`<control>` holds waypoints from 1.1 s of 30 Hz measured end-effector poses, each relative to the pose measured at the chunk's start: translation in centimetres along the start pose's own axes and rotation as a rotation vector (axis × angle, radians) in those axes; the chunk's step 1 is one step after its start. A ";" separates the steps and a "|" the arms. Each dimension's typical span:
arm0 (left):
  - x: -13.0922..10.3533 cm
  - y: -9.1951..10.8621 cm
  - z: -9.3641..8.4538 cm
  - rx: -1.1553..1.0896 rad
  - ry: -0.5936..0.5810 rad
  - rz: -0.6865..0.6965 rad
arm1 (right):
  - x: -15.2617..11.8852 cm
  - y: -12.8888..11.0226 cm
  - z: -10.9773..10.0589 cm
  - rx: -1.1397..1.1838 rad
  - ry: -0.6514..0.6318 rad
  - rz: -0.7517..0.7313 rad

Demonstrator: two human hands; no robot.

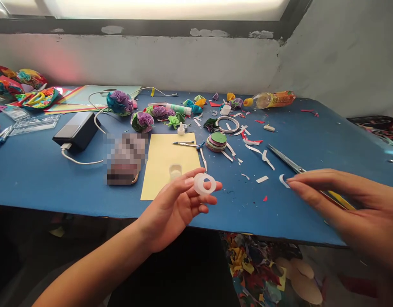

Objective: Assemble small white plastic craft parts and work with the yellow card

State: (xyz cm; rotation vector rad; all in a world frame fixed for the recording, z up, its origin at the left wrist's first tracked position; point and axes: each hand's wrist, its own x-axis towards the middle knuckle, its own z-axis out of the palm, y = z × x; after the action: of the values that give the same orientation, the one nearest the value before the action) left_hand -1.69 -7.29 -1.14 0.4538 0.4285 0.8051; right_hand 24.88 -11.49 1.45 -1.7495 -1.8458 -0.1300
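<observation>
Between the thumb and fingers of my left hand [179, 202] is a translucent white plastic ring [204, 184], tilted so that its hole faces me. The other fingers of that hand are loosely curled. At the right, my right hand [337, 196] pinches a small curled white strip [283, 181] at the fingertips. Partly hidden behind that hand lie scissors [284, 157] with a yellow handle. Just beyond my left hand, a small clear cup-like piece [175, 171] rests on a yellow paper sheet [158, 170], along with a blue-tipped pen [184, 143].
A stack of paper discs [216, 143], a tape roll [227, 124], paper flowers [119, 102] and a bottle [269, 100] lie toward the back. White paper scraps [262, 179] are scattered at centre-right. Left are a blurred phone-like object [126, 160] and a black box [76, 130] with a white cable.
</observation>
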 end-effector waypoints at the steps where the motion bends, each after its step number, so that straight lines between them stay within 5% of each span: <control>1: 0.1 -0.2 0.1 0.019 0.017 0.005 | 0.5 -1.9 0.0 0.134 -0.014 -0.072; 5: 0.0 -0.7 0.6 0.170 0.115 0.143 | 2.8 -6.5 0.6 0.462 -0.094 -0.337; 10: -0.3 0.5 0.9 0.337 0.111 0.315 | 4.8 -8.2 1.3 0.629 -0.229 -0.439; 19: 0.9 3.5 1.4 0.866 0.026 0.551 | 5.5 -7.2 3.0 0.317 0.134 -0.566; 27: 3.2 6.2 1.1 1.730 -0.089 0.670 | 6.0 -5.5 6.0 0.305 0.037 -0.640; 33: 4.3 5.7 -0.5 1.833 -0.144 0.757 | 5.8 -4.8 7.3 0.437 -0.130 -0.491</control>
State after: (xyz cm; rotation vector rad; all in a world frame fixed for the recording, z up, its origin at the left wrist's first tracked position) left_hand -2.65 -0.44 0.76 2.4683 0.8039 0.8878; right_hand 18.04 -3.75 -0.26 -1.0135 -2.1686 0.1897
